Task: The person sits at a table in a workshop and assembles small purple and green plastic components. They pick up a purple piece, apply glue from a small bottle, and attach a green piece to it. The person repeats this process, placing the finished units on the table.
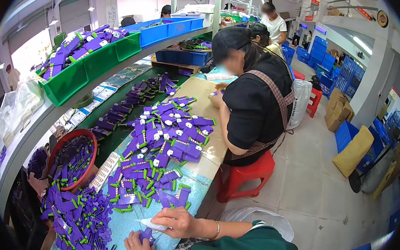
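Observation:
My right hand (177, 221) is closed around a small white squeeze bottle (153, 224) with a thin pointed nozzle, tipped toward the left. Just below the bottle, my left hand (140, 247) rests near the table's front edge, its fingers on a purple piece (146, 235) that they partly hide. Flat purple pieces with green ends (132, 178) lie piled directly beyond my hands. To the left spreads a heap of smaller purple and green parts (80, 219). Whether the nozzle touches the held piece is hard to make out.
A red tub (89, 178) of parts stands at the left beside a white printed sheet (104, 170). Overhead, a shelf carries green bins (67, 86) and blue bins (162, 32). A co-worker (259, 89) sits on a red stool (247, 178) farther along the table.

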Demonstrator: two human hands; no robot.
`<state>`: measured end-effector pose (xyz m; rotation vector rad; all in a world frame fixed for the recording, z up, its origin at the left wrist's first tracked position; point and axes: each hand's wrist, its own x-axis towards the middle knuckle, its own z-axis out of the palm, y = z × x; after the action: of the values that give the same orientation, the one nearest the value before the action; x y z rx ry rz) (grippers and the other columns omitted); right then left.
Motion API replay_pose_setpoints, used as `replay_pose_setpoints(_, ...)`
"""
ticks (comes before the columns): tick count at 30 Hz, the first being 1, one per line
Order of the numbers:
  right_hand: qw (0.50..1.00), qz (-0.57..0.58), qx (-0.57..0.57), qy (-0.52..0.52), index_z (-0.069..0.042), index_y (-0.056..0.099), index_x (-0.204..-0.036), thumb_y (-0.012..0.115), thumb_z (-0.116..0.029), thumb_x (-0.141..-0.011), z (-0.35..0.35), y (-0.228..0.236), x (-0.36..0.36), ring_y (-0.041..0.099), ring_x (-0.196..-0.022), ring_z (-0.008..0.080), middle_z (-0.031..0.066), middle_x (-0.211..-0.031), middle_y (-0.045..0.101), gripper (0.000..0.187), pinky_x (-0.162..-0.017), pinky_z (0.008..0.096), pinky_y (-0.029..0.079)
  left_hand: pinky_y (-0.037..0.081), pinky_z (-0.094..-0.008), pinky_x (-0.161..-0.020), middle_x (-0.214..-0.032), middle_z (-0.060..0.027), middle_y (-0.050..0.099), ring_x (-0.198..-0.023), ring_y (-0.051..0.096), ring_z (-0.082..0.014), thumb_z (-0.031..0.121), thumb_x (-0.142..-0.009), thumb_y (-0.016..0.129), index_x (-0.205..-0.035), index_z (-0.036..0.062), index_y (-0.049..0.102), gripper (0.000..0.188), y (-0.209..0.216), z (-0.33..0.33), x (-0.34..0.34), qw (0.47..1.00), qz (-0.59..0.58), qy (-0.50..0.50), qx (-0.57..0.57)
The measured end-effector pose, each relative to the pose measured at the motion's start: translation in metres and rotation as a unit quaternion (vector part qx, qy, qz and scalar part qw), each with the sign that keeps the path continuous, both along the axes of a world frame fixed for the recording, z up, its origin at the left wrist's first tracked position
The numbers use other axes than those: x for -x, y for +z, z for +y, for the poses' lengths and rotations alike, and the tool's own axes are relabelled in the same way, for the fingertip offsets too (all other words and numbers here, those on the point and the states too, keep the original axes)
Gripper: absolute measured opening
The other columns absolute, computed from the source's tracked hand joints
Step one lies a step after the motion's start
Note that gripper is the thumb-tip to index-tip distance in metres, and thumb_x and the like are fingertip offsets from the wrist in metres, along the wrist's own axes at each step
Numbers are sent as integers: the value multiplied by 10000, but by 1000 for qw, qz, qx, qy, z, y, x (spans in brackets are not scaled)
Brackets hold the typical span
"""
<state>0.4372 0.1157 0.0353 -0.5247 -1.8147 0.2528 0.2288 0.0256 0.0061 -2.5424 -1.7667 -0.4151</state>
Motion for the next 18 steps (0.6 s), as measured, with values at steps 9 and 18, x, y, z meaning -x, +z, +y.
replay_pose_setpoints(9, 1000, -3, 18, 20, -28, 653, -1010, 782, -24, -674, 0, 1, 4, 658, -671, 212, 86, -881, 652, 360, -525, 306, 522, 387, -495, -861, -1064, -181, 551, -998, 511, -388, 114, -683, 710, -1002, 14, 585, 357, -16, 8, 11, 999, -43, -10, 7)
replay_pose_setpoints(18, 998, -48, 1, -46, -60, 675, -930, 825, -38, -642, -6, 13, -5, 660, -677, 213, 76, -830, 664, 325, -526, 297, 507, 441, -409, -782, -929, -119, 576, -857, 564, -296, 59, -741, 620, -1037, 20, 582, 301, -15, 12, 5, 986, -155, -9, -57)
